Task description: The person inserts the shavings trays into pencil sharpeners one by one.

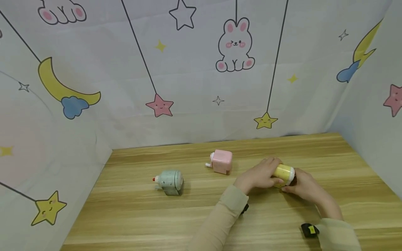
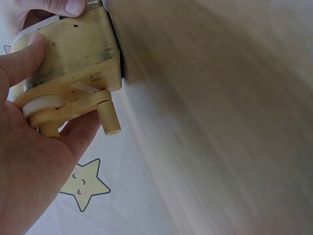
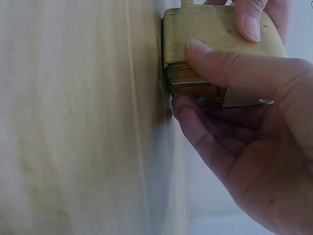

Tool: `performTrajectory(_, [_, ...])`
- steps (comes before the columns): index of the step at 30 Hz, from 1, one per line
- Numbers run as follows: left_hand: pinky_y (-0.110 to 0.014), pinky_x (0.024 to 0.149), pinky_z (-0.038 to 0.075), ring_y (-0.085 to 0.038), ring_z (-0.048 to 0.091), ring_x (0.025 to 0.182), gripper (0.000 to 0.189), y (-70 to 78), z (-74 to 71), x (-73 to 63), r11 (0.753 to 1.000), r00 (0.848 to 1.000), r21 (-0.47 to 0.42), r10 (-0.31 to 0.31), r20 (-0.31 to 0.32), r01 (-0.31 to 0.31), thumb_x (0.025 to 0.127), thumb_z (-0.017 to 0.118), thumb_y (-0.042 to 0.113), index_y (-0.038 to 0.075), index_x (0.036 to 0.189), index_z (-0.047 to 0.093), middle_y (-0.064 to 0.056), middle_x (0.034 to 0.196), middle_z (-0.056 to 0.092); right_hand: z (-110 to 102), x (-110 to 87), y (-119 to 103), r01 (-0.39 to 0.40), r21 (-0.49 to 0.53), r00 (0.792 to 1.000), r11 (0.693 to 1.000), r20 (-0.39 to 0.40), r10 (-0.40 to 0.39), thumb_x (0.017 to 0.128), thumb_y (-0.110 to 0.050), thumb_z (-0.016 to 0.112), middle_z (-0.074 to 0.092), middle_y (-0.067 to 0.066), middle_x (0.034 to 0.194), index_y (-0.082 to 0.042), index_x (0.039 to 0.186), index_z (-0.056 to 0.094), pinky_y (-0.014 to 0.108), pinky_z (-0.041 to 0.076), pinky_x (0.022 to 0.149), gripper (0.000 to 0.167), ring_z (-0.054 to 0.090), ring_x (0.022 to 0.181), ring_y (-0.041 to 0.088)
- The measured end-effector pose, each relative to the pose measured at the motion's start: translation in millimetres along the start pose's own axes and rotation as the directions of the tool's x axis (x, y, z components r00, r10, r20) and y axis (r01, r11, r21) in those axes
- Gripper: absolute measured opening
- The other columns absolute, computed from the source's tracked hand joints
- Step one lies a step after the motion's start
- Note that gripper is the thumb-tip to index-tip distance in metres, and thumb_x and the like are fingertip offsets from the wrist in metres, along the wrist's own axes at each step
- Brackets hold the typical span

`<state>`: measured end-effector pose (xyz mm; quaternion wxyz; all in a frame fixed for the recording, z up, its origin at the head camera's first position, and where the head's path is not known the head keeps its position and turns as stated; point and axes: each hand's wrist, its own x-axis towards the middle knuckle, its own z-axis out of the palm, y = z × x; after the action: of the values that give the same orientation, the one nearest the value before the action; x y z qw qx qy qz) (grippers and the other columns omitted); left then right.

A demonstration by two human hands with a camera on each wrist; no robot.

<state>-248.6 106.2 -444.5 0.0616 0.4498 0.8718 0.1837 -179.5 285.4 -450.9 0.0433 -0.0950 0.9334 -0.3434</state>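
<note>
A yellow crank pencil sharpener [image 1: 283, 172] stands at the right of the table, held between both hands. My left hand [image 1: 261, 175] grips its crank end, with the thumb along its side. In the left wrist view the sharpener body [image 2: 80, 46] shows dark smudges, and its crank handle [image 2: 110, 117] sticks out beside the palm. My right hand [image 1: 307, 186] pinches the opposite end, thumb on the body and fingers beneath. There, in the right wrist view, a see-through shavings drawer [image 3: 198, 90] sits under the thumb.
A pink crank sharpener [image 1: 222, 161] stands left of the hands, further back. Further left is a green one [image 1: 170, 182] with a red tip. White printed cloth [image 1: 194, 80] walls the wooden table [image 1: 132, 223] at the back and sides.
</note>
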Motion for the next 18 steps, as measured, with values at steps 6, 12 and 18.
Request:
performTrajectory(6, [-0.013,0.079,0.036,-0.007,0.047,0.095,0.050,0.2,-0.6,-0.2,1.000,1.000,-0.007,-0.001,-0.003,0.001,0.092,0.062,0.039,0.016,0.131,0.043,0.004,0.119,0.049,1.0,0.7,0.3,-0.007,0.007,1.000,1.000,0.004,0.007,0.077,-0.018,0.080,0.064,0.013,0.100,0.006,0.113,0.056,0.025,0.047,0.068,0.050,0.059,0.086,0.017])
performTrajectory(12, [-0.013,0.080,0.036,-0.007,0.046,0.096,0.050,0.4,-2.7,-1.4,1.000,1.000,-0.014,0.002,-0.002,-0.002,0.092,0.062,0.039,0.016,0.132,0.043,0.003,0.122,0.048,1.2,0.8,-2.0,-0.023,0.018,1.000,1.000,0.002,0.023,0.077,-0.018,0.080,0.063,0.016,0.101,0.008,0.113,0.054,0.031,0.048,0.071,0.052,0.059,0.087,0.020])
performTrajectory(18, [-0.013,0.081,0.036,-0.008,0.046,0.097,0.051,1.2,-1.3,-2.3,1.000,1.000,-0.003,-0.001,-0.011,0.001,0.092,0.062,0.040,0.016,0.133,0.043,0.002,0.123,0.048,3.5,-0.9,-0.7,-0.029,0.048,1.000,0.998,-0.005,0.030,0.077,-0.014,0.079,0.062,0.019,0.106,0.009,0.117,0.051,0.037,0.050,0.076,0.054,0.060,0.092,0.024])
